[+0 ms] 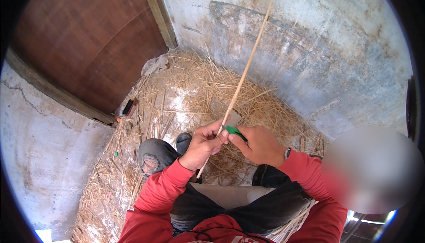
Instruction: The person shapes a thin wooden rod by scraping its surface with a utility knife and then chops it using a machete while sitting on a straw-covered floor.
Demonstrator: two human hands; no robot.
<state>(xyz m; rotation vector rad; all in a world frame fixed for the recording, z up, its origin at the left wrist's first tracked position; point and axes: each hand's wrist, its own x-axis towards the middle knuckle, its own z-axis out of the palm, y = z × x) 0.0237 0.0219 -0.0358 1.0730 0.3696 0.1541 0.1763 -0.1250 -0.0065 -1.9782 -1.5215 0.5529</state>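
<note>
My left hand (205, 145) is closed around a long, thin wooden strip (248, 66), which slants from my lap up toward the far wall. Its short lower end sticks out below the hand. My right hand (262, 145) is wrapped around a small green-handled tool (233, 132), pressed against the strip just beside the left fingers. The working edge of the tool is hidden, so its exact kind does not show. A flat greyish piece (233, 118) appears just beyond the tool; I cannot tell whether it belongs to it.
Straw-like shavings (195, 70) and thin strips cover the floor. A concrete wall (318, 57) rises ahead, and a brown door (84, 35) stands at the far left. A small dark object (128, 107) lies near the door. My bent knees (156, 154) frame the work area. A blurred patch covers the right side.
</note>
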